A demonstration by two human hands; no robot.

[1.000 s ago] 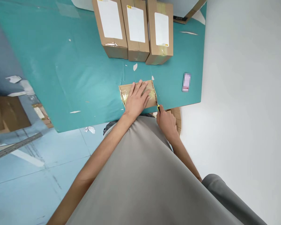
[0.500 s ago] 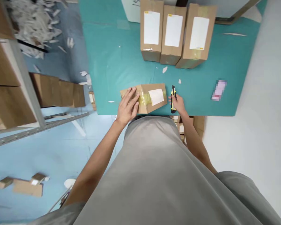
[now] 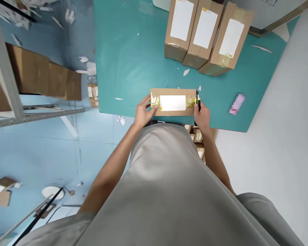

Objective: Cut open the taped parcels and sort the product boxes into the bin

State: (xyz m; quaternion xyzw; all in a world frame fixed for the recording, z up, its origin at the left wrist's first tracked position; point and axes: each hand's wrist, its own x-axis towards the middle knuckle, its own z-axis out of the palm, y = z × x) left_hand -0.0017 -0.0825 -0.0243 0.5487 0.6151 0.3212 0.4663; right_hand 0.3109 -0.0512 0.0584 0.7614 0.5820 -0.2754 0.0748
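A small cardboard box (image 3: 172, 102) with a white label and shiny tape lies at the near edge of the teal table (image 3: 128, 61). My left hand (image 3: 144, 112) grips the box's left end, fingers curled round it. My right hand (image 3: 202, 114) is at the box's right end, closed on a yellow and black utility knife (image 3: 197, 102) whose tip touches that end.
Three labelled cardboard boxes (image 3: 204, 34) stand side by side at the far part of the table. A blurred pink item (image 3: 236, 104) lies at the right. Paper scraps dot the table and floor. Shelving with cartons (image 3: 38, 78) stands to the left; more boxes sit under the table.
The box has been turned label-up and lies level. My left hand went from lying flat on top to gripping its left end. My right hand brought the knife to its right end.
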